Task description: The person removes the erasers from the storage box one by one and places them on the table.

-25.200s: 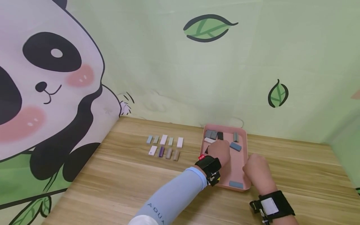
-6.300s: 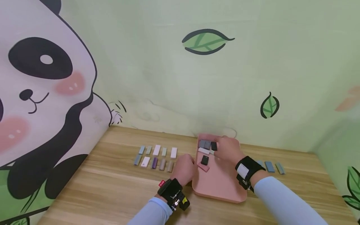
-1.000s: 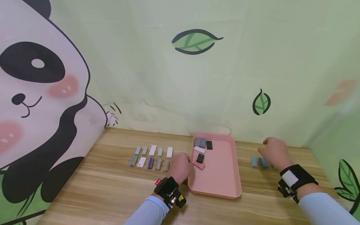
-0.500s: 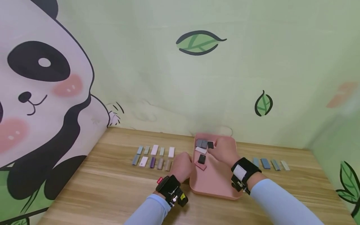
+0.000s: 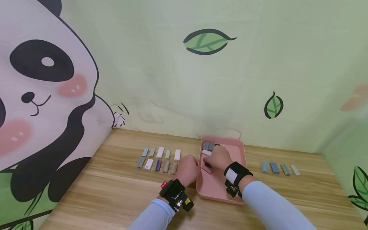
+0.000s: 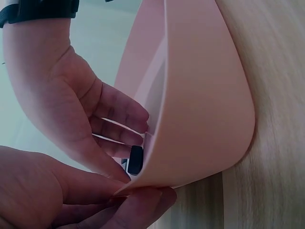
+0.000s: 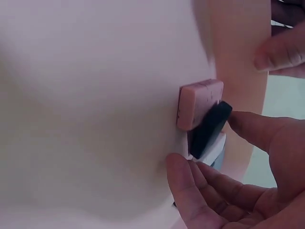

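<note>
A pink tray (image 5: pixel 219 193) lies on the table, its left rim pinched between thumb and fingers of my left hand (image 5: pixel 188 171). Inside it, my right hand (image 5: pixel 219 158) holds a small black block (image 7: pixel 209 131) between thumb and fingertips. That block is tilted against a pink block (image 7: pixel 198 102) beside the tray's left wall. In the head view my right hand hides most of the black block. Farther back in the tray sit two grey blocks (image 5: pixel 208 146) and a white block (image 5: pixel 206 152), with another dark block (image 5: pixel 217 145) partly behind my hand.
To the tray's left, several small blocks in white, green, blue, purple and brown stand in two rows, a white block (image 5: pixel 177 155) among them. At right is a shorter row with a blue block (image 5: pixel 274 167) and a pale block (image 5: pixel 295 170). A printed cloth (image 5: pixel 161 80) hangs behind.
My right hand came from the right-hand row back into the tray, then forward to the black block. A pale block now ends that row, absent there 6.3 s ago. My left hand stays at the rim.
</note>
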A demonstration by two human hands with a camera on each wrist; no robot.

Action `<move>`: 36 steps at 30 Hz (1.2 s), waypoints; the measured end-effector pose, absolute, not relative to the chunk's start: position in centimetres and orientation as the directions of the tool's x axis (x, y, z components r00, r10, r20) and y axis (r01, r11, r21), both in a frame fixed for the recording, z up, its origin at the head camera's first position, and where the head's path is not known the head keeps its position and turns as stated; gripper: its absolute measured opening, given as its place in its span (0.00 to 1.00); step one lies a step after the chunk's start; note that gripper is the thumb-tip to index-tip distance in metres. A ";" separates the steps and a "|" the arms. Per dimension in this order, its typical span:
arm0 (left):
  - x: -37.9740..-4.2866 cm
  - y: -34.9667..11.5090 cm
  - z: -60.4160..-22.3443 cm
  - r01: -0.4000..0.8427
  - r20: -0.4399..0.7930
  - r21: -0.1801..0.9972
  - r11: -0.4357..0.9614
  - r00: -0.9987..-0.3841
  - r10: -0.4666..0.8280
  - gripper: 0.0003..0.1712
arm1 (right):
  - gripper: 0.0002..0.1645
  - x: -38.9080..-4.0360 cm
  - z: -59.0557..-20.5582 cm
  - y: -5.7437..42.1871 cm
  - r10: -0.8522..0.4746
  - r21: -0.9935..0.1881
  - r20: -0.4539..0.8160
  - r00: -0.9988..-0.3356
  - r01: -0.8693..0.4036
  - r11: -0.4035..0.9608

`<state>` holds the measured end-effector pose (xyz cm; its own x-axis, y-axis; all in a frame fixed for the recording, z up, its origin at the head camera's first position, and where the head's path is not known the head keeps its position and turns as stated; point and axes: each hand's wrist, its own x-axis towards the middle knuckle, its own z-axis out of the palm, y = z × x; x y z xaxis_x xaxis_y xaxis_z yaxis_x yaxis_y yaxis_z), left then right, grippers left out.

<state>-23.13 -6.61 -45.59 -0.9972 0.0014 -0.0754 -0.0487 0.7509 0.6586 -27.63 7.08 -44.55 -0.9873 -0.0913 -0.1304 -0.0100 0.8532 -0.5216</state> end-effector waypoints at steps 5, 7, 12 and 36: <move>-23.2 -6.6 -45.7 -0.024 -0.055 0.665 0.746 -0.998 0.017 0.21 | 0.15 -27.7 -44.6 6.8 -0.099 -0.509 -0.101 -0.990 -0.034 0.860; -23.3 -6.6 -45.6 -0.044 -0.078 0.676 0.736 -0.997 0.012 0.20 | 0.13 -27.8 -44.5 6.8 -0.097 -0.522 -0.112 -0.989 -0.025 0.853; -23.3 -6.5 -45.4 -0.068 -0.099 0.683 0.727 -0.995 0.000 0.18 | 0.11 -28.1 -44.5 6.9 -0.101 -0.538 -0.143 -0.984 -0.008 0.843; -23.1 -6.6 -45.7 -0.100 -0.132 0.707 0.700 -0.991 -0.008 0.14 | 0.11 -28.2 -42.3 13.6 -0.169 -0.598 -0.027 -0.985 -0.120 0.792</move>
